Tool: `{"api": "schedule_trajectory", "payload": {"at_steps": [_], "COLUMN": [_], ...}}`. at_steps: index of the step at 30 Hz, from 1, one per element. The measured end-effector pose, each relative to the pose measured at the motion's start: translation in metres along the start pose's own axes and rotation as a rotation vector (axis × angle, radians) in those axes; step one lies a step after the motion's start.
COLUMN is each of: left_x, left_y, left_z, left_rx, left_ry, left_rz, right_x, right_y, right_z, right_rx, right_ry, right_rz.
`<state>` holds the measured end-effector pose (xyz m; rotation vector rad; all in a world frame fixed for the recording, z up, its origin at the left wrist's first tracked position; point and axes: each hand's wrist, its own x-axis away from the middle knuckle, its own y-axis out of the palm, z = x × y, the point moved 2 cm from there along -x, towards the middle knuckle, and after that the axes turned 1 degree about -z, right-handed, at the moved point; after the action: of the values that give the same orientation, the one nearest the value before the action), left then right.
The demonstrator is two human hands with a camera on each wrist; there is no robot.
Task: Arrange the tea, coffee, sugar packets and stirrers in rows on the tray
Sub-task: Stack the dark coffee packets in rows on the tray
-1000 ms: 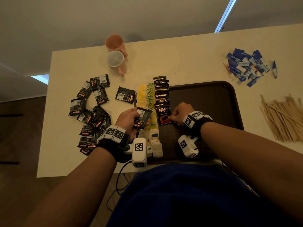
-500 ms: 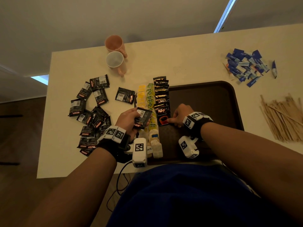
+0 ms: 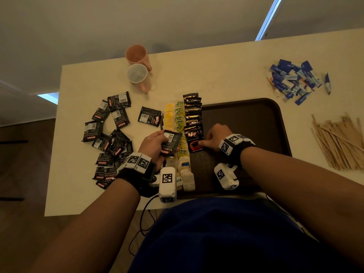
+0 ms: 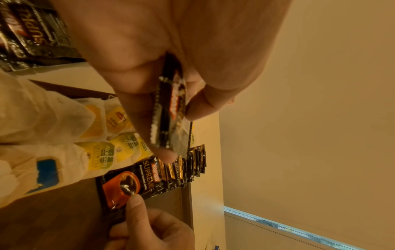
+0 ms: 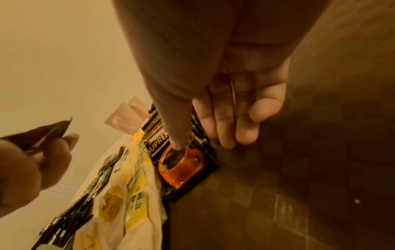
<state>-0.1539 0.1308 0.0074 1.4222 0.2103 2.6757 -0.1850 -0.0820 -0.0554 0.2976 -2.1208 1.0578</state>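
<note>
My left hand (image 3: 157,143) holds a black coffee packet (image 3: 172,141) above the tea bags, pinched between thumb and fingers (image 4: 169,115). A row of overlapping coffee packets (image 3: 193,113) runs along the left part of the brown tray (image 3: 246,125). My right hand (image 3: 210,139) rests on the tray, its thumb pressing the row's nearest packet (image 5: 183,162), the one with the orange cup picture (image 3: 195,143). The other right fingers (image 5: 226,128) touch the tray beside that packet's edge. Two rows of tea bags (image 3: 178,123) lie left of the coffee row.
Several loose coffee packets (image 3: 110,138) lie on the table to the left. Blue sugar packets (image 3: 293,79) are piled at the far right, wooden stirrers (image 3: 338,138) below them. Two cups (image 3: 137,74) stand at the table's far edge.
My right thumb has crept slightly left onto the nearest packet of the row. The left hand and its packet have barely moved.
</note>
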Motion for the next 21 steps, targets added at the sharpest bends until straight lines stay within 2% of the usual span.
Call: {"api": "schedule_trajectory", "payload": {"at_steps": [7,10,12,18,21], "left_x": [-0.001,0.002,0.003,0.003,0.003], "left_y": [0.002,0.004,0.004,0.006,0.007], "left_z": [0.000,0.000,0.000,-0.001,-0.002], "left_rx": [-0.054,-0.080,-0.119,-0.120,-0.136], "left_ry": [0.013,0.033,0.047,0.037,0.028], "left_rz": [-0.018,-0.047,-0.049,-0.051,-0.059], "right_x": [0.007,0.013,0.020,0.050,0.052], "right_y": [-0.009,-0.019,-0.024,-0.023,-0.018], "right_z": [0.011,0.013,0.008,-0.025,-0.035], "right_rx": [-0.063,-0.052,-0.053,-0.049,-0.026], "right_ry": [-0.050,-0.110,-0.206,-0.710,-0.834], "right_rz": [0.032,0.100,0.179,0.313,0.411]}}
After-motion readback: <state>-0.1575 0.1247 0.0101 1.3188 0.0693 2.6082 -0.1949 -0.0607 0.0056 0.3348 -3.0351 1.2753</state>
